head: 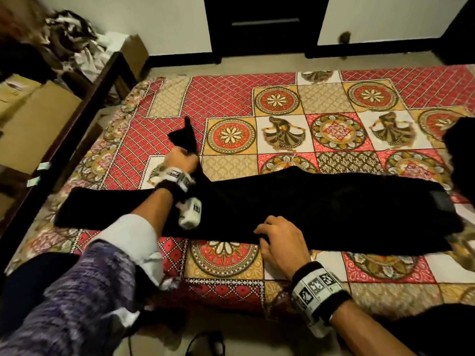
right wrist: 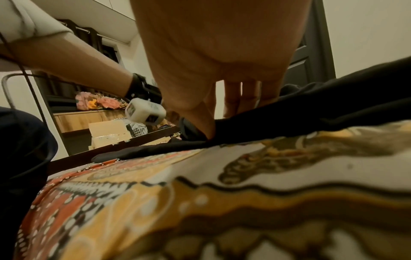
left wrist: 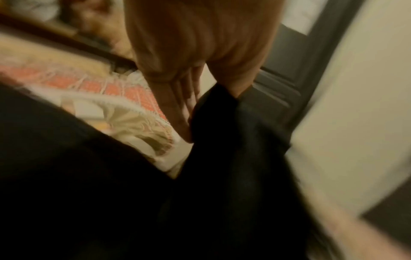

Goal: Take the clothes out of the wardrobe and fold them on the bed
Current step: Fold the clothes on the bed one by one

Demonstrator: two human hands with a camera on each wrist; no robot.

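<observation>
A long black garment (head: 321, 204) lies stretched across the patterned bedsheet (head: 280, 104), one leg-like part (head: 102, 209) reaching left. My left hand (head: 181, 159) grips another part of it, and that bunched end (head: 186, 138) stands up above my fist. In the left wrist view the fingers (left wrist: 184, 112) curl round the dark cloth (left wrist: 227, 149). My right hand (head: 276, 238) sits at the garment's near edge. The right wrist view shows its thumb and fingers (right wrist: 210, 126) pinching that black fabric (right wrist: 322, 109) against the sheet.
Cardboard boxes (head: 36, 119) and a heap of clothes (head: 69, 34) stand left of the dark wooden bed rail (head: 84, 109). A dark door (head: 264, 27) is beyond the bed. Another dark cloth (head: 462, 155) lies at the right edge. A cable (head: 205, 343) lies on the floor.
</observation>
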